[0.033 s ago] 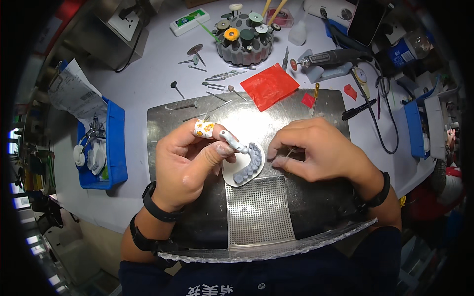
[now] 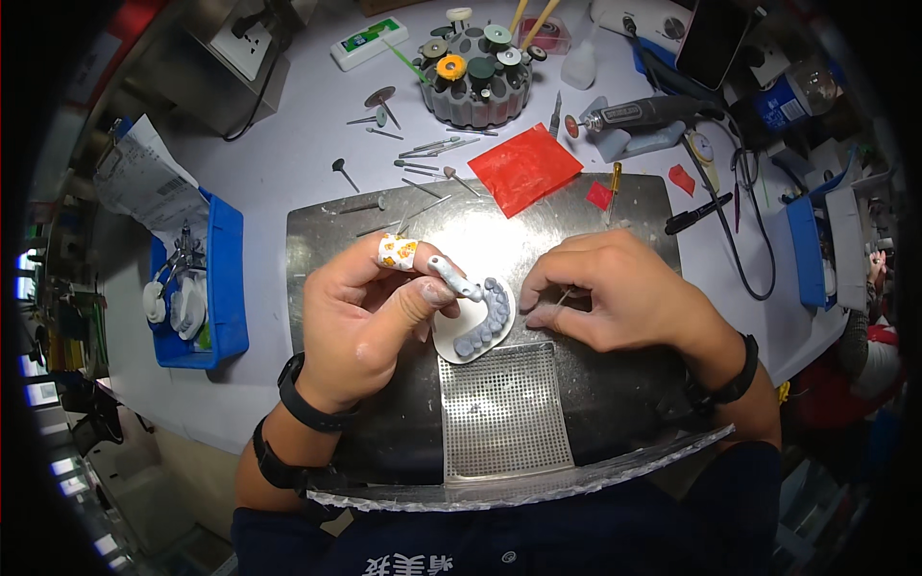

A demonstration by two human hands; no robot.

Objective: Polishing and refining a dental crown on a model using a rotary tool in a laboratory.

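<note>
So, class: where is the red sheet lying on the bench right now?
In the head view, the red sheet lies beyond the hands, right of centre, overlapping the far edge of the metal tray, just below the round bur holder.

Dental lab workbench, bur stand (image 2: pixel 477 75), rotary handpiece (image 2: pixel 634 115), plaster tooth model (image 2: pixel 477 324), metal tray (image 2: pixel 336 230)

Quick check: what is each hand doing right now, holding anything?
Left hand: closed on the dental model, thumb pressed against it.
Right hand: fingers curled, pinching a thin tool beside the model.
</note>
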